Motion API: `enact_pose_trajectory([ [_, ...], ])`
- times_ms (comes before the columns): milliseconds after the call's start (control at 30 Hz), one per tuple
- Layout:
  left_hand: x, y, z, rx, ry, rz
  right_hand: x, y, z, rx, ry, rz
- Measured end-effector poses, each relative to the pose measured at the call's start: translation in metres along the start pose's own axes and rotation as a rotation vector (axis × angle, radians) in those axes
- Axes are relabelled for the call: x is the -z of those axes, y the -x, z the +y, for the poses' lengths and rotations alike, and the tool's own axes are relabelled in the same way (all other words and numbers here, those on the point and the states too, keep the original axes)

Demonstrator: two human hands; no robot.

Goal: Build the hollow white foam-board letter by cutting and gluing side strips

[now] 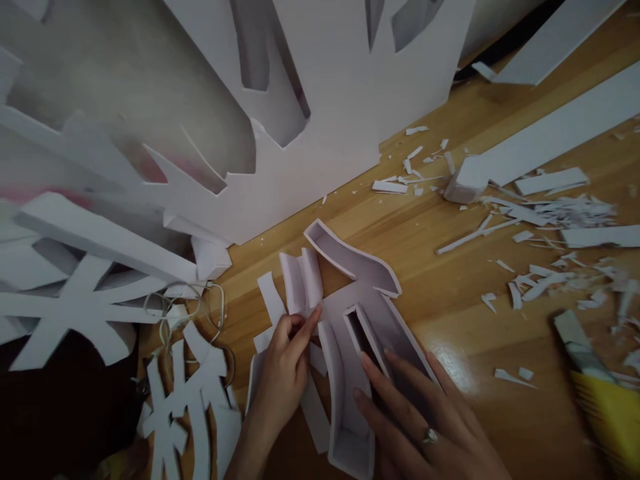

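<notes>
A white foam-board letter shape with raised side walls (pixel 367 313) lies on the wooden floor in front of me. My right hand (pixel 420 413), a ring on one finger, lies flat with fingers stretched out over the shape's lower right part. My left hand (pixel 287 363) is closed in a pinch on a white foam strip (pixel 300 283) at the shape's left edge. Other loose white strips (pixel 270 297) lie right beside that hand.
A large white foam board with cut-out holes (pixel 320 133) leans at the back. Cut white characters (pixel 190 400) and a thin wire (pixel 200 313) lie at left. Scraps (pixel 545 213) and long strips (pixel 555 133) litter the floor at right. A yellow-handled tool (pixel 600 393) lies at the right edge.
</notes>
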State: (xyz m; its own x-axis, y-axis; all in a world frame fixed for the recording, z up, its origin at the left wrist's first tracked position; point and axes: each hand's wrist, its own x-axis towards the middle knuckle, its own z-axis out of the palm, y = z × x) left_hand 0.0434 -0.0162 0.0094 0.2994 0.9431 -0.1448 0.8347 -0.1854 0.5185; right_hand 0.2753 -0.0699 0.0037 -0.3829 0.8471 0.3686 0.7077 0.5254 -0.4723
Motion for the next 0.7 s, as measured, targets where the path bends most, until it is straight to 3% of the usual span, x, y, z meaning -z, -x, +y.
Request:
enact_pose_trajectory([
  [300, -0.004, -0.006, -0.004, 0.076, -0.067, -0.113, -0.008, -0.008, -0.026, -0.097, 0.094, 0.116],
  [467, -0.005, -0.005, -0.006, 0.017, 0.1, -0.046, -0.019, -0.019, -0.055, -0.028, 0.084, 0.186],
  [700, -0.021, -0.006, -0.01, -0.016, 0.212, 0.154, -0.072, -0.013, -0.079, -0.014, 0.256, 0.207],
])
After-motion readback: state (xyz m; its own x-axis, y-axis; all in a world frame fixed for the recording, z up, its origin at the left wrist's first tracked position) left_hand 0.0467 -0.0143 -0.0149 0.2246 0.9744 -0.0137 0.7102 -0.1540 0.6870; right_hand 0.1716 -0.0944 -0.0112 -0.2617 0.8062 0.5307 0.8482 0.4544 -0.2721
